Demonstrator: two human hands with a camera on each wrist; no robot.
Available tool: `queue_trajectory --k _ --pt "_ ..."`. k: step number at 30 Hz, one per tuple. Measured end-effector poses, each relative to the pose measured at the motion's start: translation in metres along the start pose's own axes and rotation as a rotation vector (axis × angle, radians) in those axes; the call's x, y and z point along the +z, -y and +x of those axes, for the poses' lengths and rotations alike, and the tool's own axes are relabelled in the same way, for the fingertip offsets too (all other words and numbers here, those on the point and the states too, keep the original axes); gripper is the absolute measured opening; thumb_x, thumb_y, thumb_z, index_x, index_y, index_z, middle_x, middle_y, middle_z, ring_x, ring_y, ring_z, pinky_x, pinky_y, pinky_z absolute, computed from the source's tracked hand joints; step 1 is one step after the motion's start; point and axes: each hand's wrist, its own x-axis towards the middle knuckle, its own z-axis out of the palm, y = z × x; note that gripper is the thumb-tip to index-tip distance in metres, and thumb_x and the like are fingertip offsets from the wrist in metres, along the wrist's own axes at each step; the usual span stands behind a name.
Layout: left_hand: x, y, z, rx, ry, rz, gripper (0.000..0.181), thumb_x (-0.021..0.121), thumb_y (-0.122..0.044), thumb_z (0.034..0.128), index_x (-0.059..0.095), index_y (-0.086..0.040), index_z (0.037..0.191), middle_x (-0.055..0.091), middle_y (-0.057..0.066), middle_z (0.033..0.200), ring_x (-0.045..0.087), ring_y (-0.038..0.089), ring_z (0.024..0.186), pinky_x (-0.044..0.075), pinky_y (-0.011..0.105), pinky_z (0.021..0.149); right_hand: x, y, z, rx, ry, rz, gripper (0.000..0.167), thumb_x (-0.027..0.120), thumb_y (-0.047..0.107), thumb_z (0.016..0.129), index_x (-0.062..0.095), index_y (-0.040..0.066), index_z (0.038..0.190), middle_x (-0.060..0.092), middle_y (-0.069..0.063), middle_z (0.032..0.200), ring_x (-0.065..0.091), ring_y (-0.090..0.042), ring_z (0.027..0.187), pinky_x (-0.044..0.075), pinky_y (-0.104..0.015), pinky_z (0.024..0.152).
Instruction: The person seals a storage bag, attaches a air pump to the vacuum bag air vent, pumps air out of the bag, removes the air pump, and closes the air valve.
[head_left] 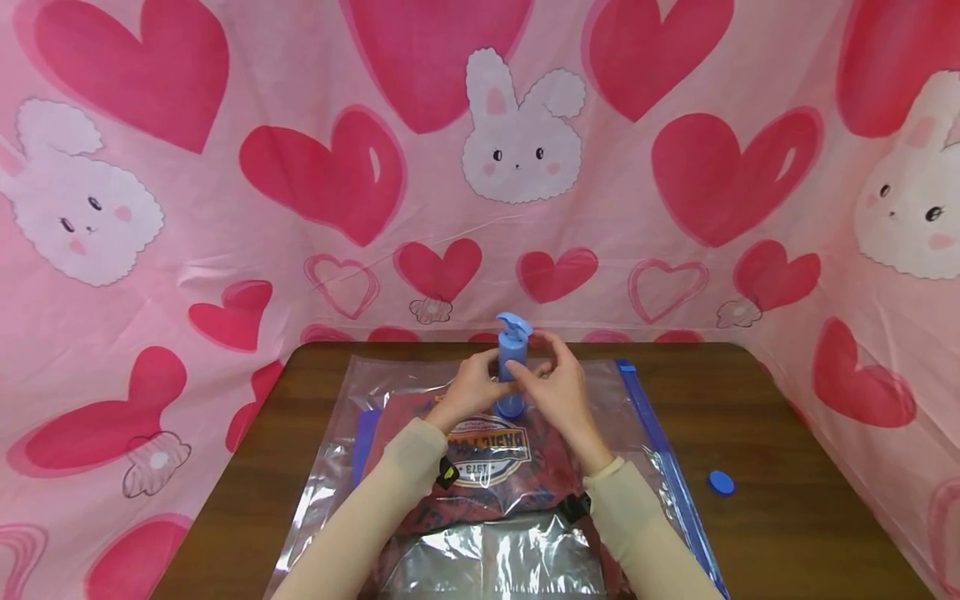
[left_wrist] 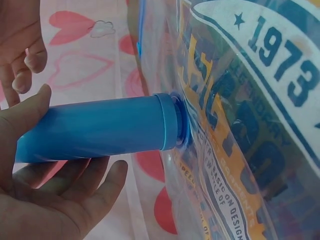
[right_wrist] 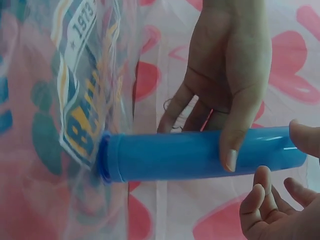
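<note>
A blue hand pump (head_left: 512,346) stands upright on the blue valve (head_left: 511,408) of a clear storage bag (head_left: 600,392). Inside the bag lies a folded red shirt (head_left: 510,498) with a printed badge. My left hand (head_left: 474,388) holds the pump's barrel, its thumb on one side and fingers on the other, as the left wrist view confirms. Close to the pump's upper part is my right hand (right_wrist: 280,215), fingers loosely bent and thumb over the barrel; whether it presses there I cannot tell. The pump's handle (head_left: 515,323) sits at the top, above both hands.
To the right on the brown wooden table (head_left: 780,533) lies a round blue cap (head_left: 722,482). A blue zip strip (head_left: 660,442) runs along the bag's right edge. Pink fabric (head_left: 442,208) with hearts and rabbits hangs behind and on both sides.
</note>
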Motion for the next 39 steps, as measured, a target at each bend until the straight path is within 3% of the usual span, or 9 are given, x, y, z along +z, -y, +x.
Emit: queue_trajectory --k 2,6,13,26,31,39 --pt "0.000 0.000 0.000 0.006 0.003 -0.001 0.052 0.084 -0.026 0.0913 0.067 -0.008 0.137 0.073 0.010 0.125 0.071 0.029 0.112 0.058 0.047 0.094 -0.002 0.001 0.002 -0.005 0.008 -0.008 0.064 0.089 0.027 0.088 0.060 0.009 0.142 0.070 -0.015 0.094 0.059 -0.018 0.059 0.046 -0.027 0.045" --pt "0.000 0.000 0.000 0.011 0.008 -0.004 0.052 0.085 -0.027 0.0913 0.067 -0.008 0.137 0.073 0.010 0.125 0.071 0.027 0.112 0.058 0.046 0.095 -0.007 0.005 0.005 -0.006 0.031 -0.009 0.063 0.089 0.026 0.088 0.059 0.010 0.141 0.068 -0.012 0.121 0.059 -0.019 0.063 0.047 -0.028 0.047" --pt "0.001 0.000 0.001 0.003 0.015 -0.005 0.052 0.085 -0.027 0.0915 0.067 -0.009 0.137 0.073 0.008 0.124 0.071 0.026 0.111 0.058 0.046 0.094 -0.012 0.007 0.004 0.023 0.070 -0.015 0.063 0.087 0.027 0.090 0.057 0.012 0.143 0.066 -0.009 0.126 0.057 -0.024 0.063 0.045 -0.028 0.046" --pt "0.002 0.001 0.001 0.006 0.001 0.006 0.053 0.084 -0.023 0.0911 0.066 -0.008 0.138 0.073 0.011 0.125 0.071 0.028 0.110 0.059 0.046 0.093 -0.006 0.011 0.014 0.027 0.086 -0.091 0.075 0.089 0.030 0.088 0.051 0.008 0.148 0.066 -0.013 0.121 0.063 -0.021 0.069 0.053 -0.032 0.051" --pt "0.002 0.001 0.001 0.005 0.002 -0.008 0.050 0.084 -0.020 0.0912 0.066 -0.009 0.137 0.073 0.010 0.125 0.070 0.029 0.111 0.058 0.046 0.094 -0.004 0.011 0.016 0.031 0.057 -0.091 0.070 0.091 0.031 0.085 0.054 0.009 0.140 0.065 -0.009 0.120 0.064 -0.020 0.073 0.053 -0.031 0.057" --pt "0.003 0.001 0.001 -0.010 -0.012 -0.020 0.044 0.085 -0.018 0.0899 0.070 -0.009 0.131 0.072 0.010 0.126 0.069 0.035 0.115 0.058 0.046 0.095 0.002 0.014 0.019 0.012 0.022 -0.048 0.061 0.095 0.033 0.080 0.060 0.012 0.125 0.069 -0.008 0.104 0.061 -0.020 0.065 0.050 -0.030 0.054"
